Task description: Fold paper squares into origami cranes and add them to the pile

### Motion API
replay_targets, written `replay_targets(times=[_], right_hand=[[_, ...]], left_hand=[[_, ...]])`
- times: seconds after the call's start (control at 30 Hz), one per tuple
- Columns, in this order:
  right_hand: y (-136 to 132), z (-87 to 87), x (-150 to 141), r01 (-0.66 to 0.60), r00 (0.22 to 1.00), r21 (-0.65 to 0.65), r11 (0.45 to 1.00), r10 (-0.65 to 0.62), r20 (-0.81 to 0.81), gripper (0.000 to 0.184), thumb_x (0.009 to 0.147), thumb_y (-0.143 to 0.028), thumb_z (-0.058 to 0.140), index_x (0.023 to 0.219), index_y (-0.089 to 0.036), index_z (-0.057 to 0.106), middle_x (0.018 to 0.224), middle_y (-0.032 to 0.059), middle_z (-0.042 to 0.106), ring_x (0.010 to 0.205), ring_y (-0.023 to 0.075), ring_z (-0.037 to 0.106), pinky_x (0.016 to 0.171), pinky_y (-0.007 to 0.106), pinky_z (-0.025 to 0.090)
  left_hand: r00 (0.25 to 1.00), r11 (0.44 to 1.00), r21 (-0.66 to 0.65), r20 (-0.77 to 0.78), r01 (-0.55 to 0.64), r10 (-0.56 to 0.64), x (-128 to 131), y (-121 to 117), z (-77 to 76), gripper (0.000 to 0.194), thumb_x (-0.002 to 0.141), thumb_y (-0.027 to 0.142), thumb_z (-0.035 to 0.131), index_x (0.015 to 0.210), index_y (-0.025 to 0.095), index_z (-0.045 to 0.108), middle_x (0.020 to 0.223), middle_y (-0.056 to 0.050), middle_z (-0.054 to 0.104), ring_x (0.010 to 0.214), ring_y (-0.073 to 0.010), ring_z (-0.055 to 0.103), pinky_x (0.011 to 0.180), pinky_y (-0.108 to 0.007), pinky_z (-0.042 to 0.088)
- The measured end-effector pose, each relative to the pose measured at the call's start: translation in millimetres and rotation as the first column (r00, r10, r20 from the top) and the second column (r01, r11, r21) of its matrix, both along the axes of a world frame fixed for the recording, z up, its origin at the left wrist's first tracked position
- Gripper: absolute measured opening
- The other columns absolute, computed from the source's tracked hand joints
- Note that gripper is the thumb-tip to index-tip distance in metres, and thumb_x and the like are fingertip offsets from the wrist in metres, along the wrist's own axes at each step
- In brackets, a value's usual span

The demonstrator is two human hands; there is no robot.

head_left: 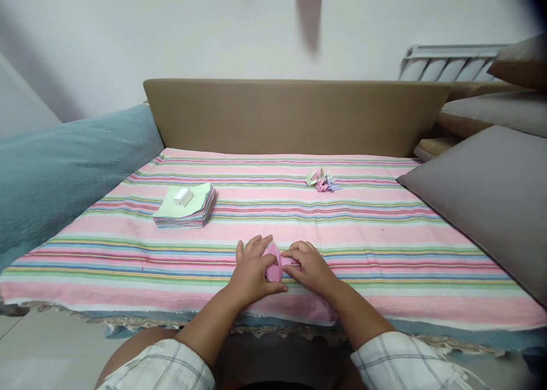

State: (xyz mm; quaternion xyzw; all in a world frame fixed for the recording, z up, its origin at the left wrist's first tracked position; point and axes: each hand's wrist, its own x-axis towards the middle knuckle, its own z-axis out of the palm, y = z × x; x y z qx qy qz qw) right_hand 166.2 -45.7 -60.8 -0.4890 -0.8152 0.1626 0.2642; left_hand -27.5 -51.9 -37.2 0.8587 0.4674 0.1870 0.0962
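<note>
A small pink folded paper [274, 266] lies on the striped cloth [384, 236] near its front edge. My left hand [252, 270] rests over the paper's left side, fingers flat on top and thumb pressed along its lower edge. My right hand [310, 267] pinches the paper's right side with curled fingers. Both hands touch the same paper and meet over it.
A stack of coloured paper squares [188, 210] with a small white box [183, 196] on top sits at the left. Several folded paper shapes [322, 181] lie at the back. Grey cushions [487, 196] stand at the right, a teal blanket [64, 167] at the left.
</note>
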Motion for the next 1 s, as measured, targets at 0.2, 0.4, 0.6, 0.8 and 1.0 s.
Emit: replay_targets(times=[0.2, 0.4, 0.6, 0.8, 1.0], right_hand=[[0.6, -0.9, -0.2, -0.012, 1.0, 0.011, 1.0, 0.012, -0.005, 0.024, 0.077, -0.026, 0.062, 0.101, -0.023, 0.063, 0.094, 0.0042, 0.056, 0.09, 0.0196, 0.049, 0.081, 0.034, 0.04], [0.5, -0.6, 0.5, -0.018, 1.0, 0.008, 1.0, 0.018, -0.008, 0.024, 0.078, -0.024, 0.061, 0.101, -0.022, 0.064, 0.095, 0.005, 0.056, 0.089, 0.0202, 0.049, 0.08, 0.035, 0.04], [-0.7, 0.3, 0.1, -0.015, 1.0, 0.005, 1.0, 0.015, -0.028, 0.019, 0.077, -0.023, 0.062, 0.096, -0.025, 0.066, 0.096, 0.0038, 0.058, 0.091, 0.0192, 0.05, 0.082, 0.035, 0.04], [-0.8, -1.3, -1.5, -0.061, 0.998, 0.052, 0.997, 0.061, 0.002, 0.011, 0.08, -0.023, 0.058, 0.088, -0.023, 0.066, 0.094, 0.0029, 0.062, 0.089, 0.0186, 0.05, 0.081, 0.034, 0.039], [-2.5, 0.1, -1.5, -0.006, 0.999, 0.074, 0.997, 0.009, -0.044, 0.025, 0.075, -0.018, 0.061, 0.1, -0.021, 0.062, 0.094, 0.0047, 0.058, 0.089, 0.0205, 0.047, 0.081, 0.035, 0.041]], left_hand=[[0.999, 0.999, 0.019, 0.006, 0.04, -0.04, -3.3, 1.3, 2.6, 0.024, 0.063, 0.047, 0.072, 0.084, 0.034, 0.07, 0.139, -0.002, 0.041, 0.128, -0.0361, 0.029, 0.099, -0.068, 0.009], [0.999, 0.997, -0.067, 0.028, 0.028, -0.026, -1.9, 3.2, 0.6, 0.014, 0.077, 0.042, 0.061, 0.085, 0.037, 0.07, 0.139, 0.0, 0.04, 0.128, -0.0303, 0.029, 0.102, -0.063, 0.011], [0.998, 0.989, -0.145, 0.061, 0.035, -0.027, -2.8, 7.5, -0.1, 0.011, 0.075, 0.032, 0.065, 0.082, 0.038, 0.07, 0.137, 0.0, 0.043, 0.125, -0.0264, 0.037, 0.102, -0.061, 0.013], [0.992, 0.98, -0.2, 0.12, -0.002, 0.027, -3.0, 9.7, -1.1, 0.028, 0.066, 0.035, 0.072, 0.092, 0.031, 0.065, 0.139, -0.005, 0.04, 0.126, -0.0268, 0.037, 0.104, -0.058, 0.013], [0.977, 0.967, -0.253, 0.196, -0.037, 0.089, -3.0, 14.3, -4.7, 0.074, 0.055, 0.038, 0.077, 0.12, 0.029, 0.043, 0.131, -0.007, 0.049, 0.123, -0.0275, 0.041, 0.106, -0.054, 0.01]])
